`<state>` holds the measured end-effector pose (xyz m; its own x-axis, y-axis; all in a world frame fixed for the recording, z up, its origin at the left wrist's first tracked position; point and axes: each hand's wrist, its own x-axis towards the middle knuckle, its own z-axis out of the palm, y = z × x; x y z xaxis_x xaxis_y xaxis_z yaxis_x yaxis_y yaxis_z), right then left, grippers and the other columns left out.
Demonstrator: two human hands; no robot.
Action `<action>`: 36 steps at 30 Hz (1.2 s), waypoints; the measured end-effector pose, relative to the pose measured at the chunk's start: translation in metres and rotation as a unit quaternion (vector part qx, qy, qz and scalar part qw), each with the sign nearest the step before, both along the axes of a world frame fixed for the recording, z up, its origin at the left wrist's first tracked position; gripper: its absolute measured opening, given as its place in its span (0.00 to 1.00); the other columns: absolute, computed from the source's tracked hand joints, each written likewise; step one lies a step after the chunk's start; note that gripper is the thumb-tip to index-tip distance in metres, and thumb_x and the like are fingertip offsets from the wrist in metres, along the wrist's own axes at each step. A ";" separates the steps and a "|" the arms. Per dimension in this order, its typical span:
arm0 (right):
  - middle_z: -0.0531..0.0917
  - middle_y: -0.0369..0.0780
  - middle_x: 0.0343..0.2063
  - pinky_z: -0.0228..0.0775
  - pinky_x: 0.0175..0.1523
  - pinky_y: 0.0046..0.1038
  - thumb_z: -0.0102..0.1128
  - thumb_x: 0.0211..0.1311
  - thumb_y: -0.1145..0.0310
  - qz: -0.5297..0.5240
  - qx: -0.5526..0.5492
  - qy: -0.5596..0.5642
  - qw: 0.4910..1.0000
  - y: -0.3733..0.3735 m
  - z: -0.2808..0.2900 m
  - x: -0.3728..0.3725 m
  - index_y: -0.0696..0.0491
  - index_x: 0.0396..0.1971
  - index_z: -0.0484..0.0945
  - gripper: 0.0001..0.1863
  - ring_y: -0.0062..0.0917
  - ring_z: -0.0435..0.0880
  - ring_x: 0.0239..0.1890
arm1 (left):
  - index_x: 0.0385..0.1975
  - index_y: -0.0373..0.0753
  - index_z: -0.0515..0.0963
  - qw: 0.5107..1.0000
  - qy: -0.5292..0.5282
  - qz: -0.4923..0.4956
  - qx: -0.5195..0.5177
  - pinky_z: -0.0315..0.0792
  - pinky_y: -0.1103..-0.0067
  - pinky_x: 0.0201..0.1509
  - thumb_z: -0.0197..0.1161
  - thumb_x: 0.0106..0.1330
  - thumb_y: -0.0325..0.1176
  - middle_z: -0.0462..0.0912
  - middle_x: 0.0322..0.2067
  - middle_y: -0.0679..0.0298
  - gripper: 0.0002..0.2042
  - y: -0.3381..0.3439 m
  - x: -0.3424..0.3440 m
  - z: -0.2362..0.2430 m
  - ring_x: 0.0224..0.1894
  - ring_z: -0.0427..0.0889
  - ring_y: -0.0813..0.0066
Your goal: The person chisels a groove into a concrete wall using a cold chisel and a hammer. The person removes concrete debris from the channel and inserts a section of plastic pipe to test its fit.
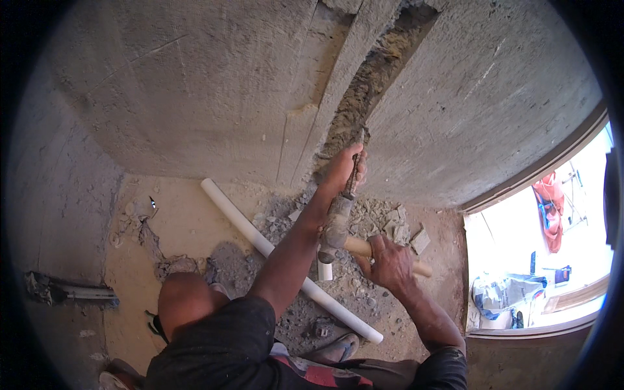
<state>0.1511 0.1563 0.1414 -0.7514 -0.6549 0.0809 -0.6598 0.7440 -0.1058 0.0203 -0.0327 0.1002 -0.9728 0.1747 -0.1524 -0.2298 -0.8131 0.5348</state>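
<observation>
One grey, rough-faced wall takes up most of the view, rising from a dusty tan floor. Bright framed opening at right; a grey-white bag and something orange-red lie beyond it. A long, ragged groove is cut into the wall, running slantwise down toward the floor, its bed brown and crumbly. Grey rubble, chips and dust, spread over the floor below. Long white pipe lies aslant across the rubble, passing beneath the left forearm. Hammer: pale wooden handle, dusty head, held out from the wall with one face at the butt of the chisel; whether they touch, cannot tell from this angle. Right hand closed round the handle, a length of wood sticking out past the grip. Left hand wrapped round the chisel's shank, near the wall; the chisel points up, tip at the groove's lower stretch. Smallest noted: a short white pipe piece, showing just below the hammer head.
</observation>
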 end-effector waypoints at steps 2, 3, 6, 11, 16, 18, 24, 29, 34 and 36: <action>0.77 0.44 0.21 0.69 0.23 0.37 0.63 0.50 0.57 0.007 -0.070 -0.038 0.997 -0.004 0.006 0.011 0.55 0.34 0.71 0.19 0.41 0.78 0.19 | 0.29 0.41 0.69 1.000 0.020 -0.008 -0.016 0.56 0.83 0.09 0.55 0.63 0.42 0.65 0.10 0.72 0.11 -0.006 -0.002 0.001 0.08 0.62 0.82; 0.77 0.44 0.20 0.69 0.23 0.37 0.63 0.50 0.59 0.009 -0.102 -0.065 0.993 -0.006 0.010 0.019 0.55 0.33 0.71 0.17 0.41 0.78 0.18 | 0.29 0.41 0.69 1.000 0.016 -0.015 -0.008 0.57 0.83 0.09 0.55 0.63 0.42 0.65 0.10 0.71 0.11 -0.009 -0.002 -0.005 0.08 0.62 0.81; 0.75 0.41 0.17 0.67 0.19 0.32 0.63 0.49 0.59 0.193 -0.242 0.000 0.951 -0.011 0.020 0.029 0.56 0.28 0.72 0.16 0.32 0.75 0.14 | 0.29 0.40 0.69 0.999 0.019 -0.019 0.042 0.56 0.83 0.09 0.55 0.63 0.41 0.66 0.10 0.71 0.11 -0.008 -0.010 -0.013 0.07 0.62 0.81; 0.75 0.41 0.17 0.66 0.19 0.30 0.63 0.48 0.58 0.279 -0.157 0.112 0.941 0.005 -0.003 0.003 0.56 0.27 0.72 0.16 0.30 0.76 0.15 | 0.28 0.40 0.69 0.997 0.003 -0.030 0.073 0.56 0.83 0.09 0.55 0.63 0.41 0.67 0.10 0.71 0.11 -0.005 -0.013 -0.005 0.07 0.62 0.81; 0.75 0.42 0.19 0.70 0.23 0.35 0.64 0.48 0.54 -0.024 -0.045 -0.032 0.998 -0.027 0.018 0.014 0.54 0.33 0.72 0.20 0.35 0.78 0.19 | 0.28 0.40 0.69 0.996 0.015 -0.067 0.061 0.57 0.84 0.09 0.55 0.63 0.40 0.67 0.10 0.71 0.10 -0.019 -0.011 -0.006 0.07 0.63 0.82; 0.74 0.40 0.17 0.69 0.21 0.32 0.65 0.47 0.57 0.108 -0.125 0.002 0.986 -0.031 0.033 0.024 0.54 0.31 0.72 0.19 0.32 0.77 0.16 | 0.28 0.40 0.69 0.996 0.019 -0.054 0.071 0.57 0.84 0.09 0.55 0.63 0.40 0.67 0.10 0.71 0.10 -0.019 -0.015 -0.007 0.07 0.63 0.82; 0.73 0.36 0.18 0.69 0.20 0.30 0.63 0.45 0.60 0.310 -0.151 0.136 0.929 -0.013 0.007 0.018 0.54 0.28 0.71 0.15 0.29 0.75 0.16 | 0.28 0.39 0.68 0.994 0.029 -0.065 0.085 0.57 0.84 0.09 0.54 0.64 0.40 0.67 0.10 0.71 0.10 -0.015 -0.016 0.002 0.08 0.63 0.82; 0.76 0.42 0.21 0.69 0.23 0.35 0.63 0.50 0.58 0.003 -0.029 0.001 1.000 -0.033 0.036 0.011 0.55 0.33 0.70 0.18 0.36 0.78 0.18 | 0.27 0.39 0.68 0.996 0.015 -0.050 0.075 0.58 0.84 0.09 0.54 0.64 0.40 0.67 0.11 0.72 0.10 -0.021 -0.016 -0.003 0.08 0.63 0.83; 0.75 0.39 0.19 0.70 0.21 0.33 0.63 0.49 0.55 0.217 -0.131 0.015 0.967 -0.031 0.042 0.047 0.53 0.33 0.71 0.19 0.32 0.77 0.17 | 0.25 0.40 0.68 0.993 0.017 -0.052 0.102 0.56 0.84 0.09 0.54 0.64 0.39 0.67 0.11 0.72 0.10 -0.017 -0.014 -0.008 0.08 0.63 0.82; 0.75 0.41 0.19 0.70 0.21 0.35 0.62 0.51 0.56 0.293 -0.113 0.062 0.947 -0.017 0.026 0.044 0.54 0.34 0.71 0.18 0.34 0.78 0.18 | 0.25 0.40 0.68 0.992 0.018 -0.057 0.107 0.56 0.83 0.09 0.54 0.64 0.39 0.67 0.11 0.71 0.10 -0.009 -0.017 0.002 0.08 0.63 0.82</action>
